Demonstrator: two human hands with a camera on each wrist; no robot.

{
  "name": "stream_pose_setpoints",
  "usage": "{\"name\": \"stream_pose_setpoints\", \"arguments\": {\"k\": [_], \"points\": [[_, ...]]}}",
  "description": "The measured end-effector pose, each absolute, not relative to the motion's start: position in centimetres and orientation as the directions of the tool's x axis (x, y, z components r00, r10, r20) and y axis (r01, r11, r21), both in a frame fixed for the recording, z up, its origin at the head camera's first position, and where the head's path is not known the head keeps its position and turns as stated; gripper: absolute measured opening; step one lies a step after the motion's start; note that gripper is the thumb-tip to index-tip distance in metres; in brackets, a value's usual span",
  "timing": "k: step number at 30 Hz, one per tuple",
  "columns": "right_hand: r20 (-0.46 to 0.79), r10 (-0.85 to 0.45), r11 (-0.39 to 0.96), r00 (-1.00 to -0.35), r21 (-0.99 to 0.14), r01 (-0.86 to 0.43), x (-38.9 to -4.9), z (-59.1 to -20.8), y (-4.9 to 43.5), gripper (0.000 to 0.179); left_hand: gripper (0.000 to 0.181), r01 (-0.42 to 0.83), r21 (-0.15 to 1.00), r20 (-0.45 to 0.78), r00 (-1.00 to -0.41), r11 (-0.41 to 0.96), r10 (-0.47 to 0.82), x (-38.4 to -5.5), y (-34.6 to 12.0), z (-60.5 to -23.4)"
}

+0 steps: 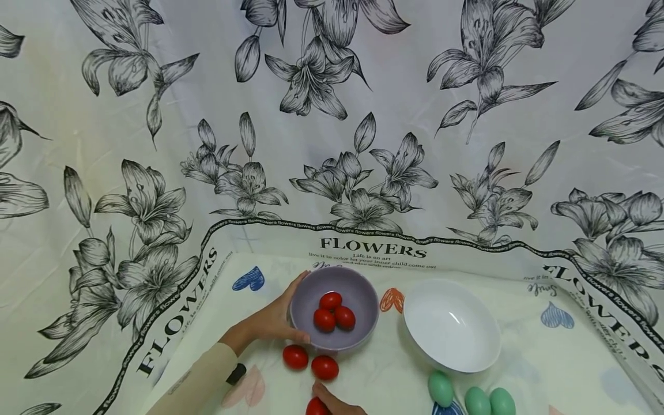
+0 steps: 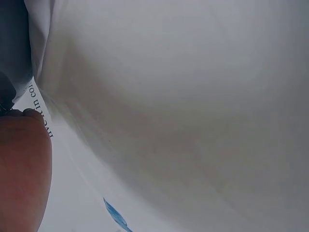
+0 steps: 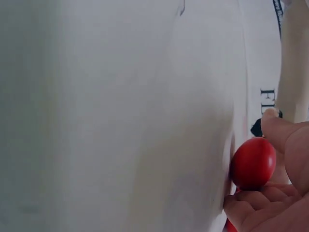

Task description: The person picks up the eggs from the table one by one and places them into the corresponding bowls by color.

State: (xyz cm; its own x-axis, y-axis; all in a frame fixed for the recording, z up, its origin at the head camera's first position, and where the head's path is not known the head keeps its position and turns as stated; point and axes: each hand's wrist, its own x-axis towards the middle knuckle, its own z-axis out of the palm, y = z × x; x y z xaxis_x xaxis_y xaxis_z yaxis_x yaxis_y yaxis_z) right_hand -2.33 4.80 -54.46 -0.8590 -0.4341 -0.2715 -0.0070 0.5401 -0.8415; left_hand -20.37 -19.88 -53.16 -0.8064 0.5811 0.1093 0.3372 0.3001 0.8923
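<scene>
My left hand [image 1: 276, 318] grips the left side of a purple bowl [image 1: 365, 311], thumb at the near rim. Inside the bowl lie three red eggs [image 1: 330, 301]. In the left wrist view, part of that hand [image 2: 24, 169] shows below the dark side of the bowl [image 2: 13, 43]. At the bottom edge of the head view, my right hand [image 1: 338, 402] holds a red egg [image 1: 316, 407]. The right wrist view has this egg [image 3: 253, 163] between thumb and curled fingers. Two more red eggs, one left [image 1: 295, 357] and one right [image 1: 325, 368], rest just before the bowl.
A white bowl [image 1: 451, 325] stands right of the purple one. Three green eggs [image 1: 441, 389] lie in front of it on the patterned cloth [image 1: 389, 374]. Behind rises a flower-printed curtain [image 1: 332, 132]. A small black object [image 1: 236, 374] shows beside the left sleeve.
</scene>
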Motion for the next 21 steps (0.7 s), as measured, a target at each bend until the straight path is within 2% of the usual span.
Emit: {"name": "stream_pose_setpoints", "arguments": {"k": [4, 8, 10, 17, 21], "points": [[-0.253, -0.488, 0.533, -0.835, -0.844, -0.056, -2.8, -53.8, 5.2, 0.066, 0.135, 0.334, 0.878, 0.087, -0.817, 0.344, 0.570, -20.4, -19.9, -53.1], [-0.328, -0.497, 0.524, -0.803, -0.852, 0.024, -3.4, -53.5, 5.4, 0.064, 0.134, 0.327, 0.870, 0.070, -0.823, 0.370, 0.563, -20.3, -19.9, -53.1], [-0.330, -0.508, 0.523, -0.796, -0.852, 0.020, -3.5, -53.5, 5.6, 0.061, 0.134, 0.327, 0.871, 0.072, -0.823, 0.367, 0.563, -20.3, -19.9, -53.1], [-0.165, -0.597, 0.536, -0.785, -0.811, -0.237, -3.6, -53.6, 6.4, 0.054, 0.133, 0.339, 0.861, 0.076, -0.823, 0.379, 0.563, -20.4, -19.9, -53.2], [-0.152, -0.613, 0.531, -0.775, -0.805, -0.263, -3.7, -53.7, 6.5, 0.052, 0.133, 0.332, 0.870, 0.079, -0.823, 0.364, 0.563, -20.4, -19.9, -53.4]]}}
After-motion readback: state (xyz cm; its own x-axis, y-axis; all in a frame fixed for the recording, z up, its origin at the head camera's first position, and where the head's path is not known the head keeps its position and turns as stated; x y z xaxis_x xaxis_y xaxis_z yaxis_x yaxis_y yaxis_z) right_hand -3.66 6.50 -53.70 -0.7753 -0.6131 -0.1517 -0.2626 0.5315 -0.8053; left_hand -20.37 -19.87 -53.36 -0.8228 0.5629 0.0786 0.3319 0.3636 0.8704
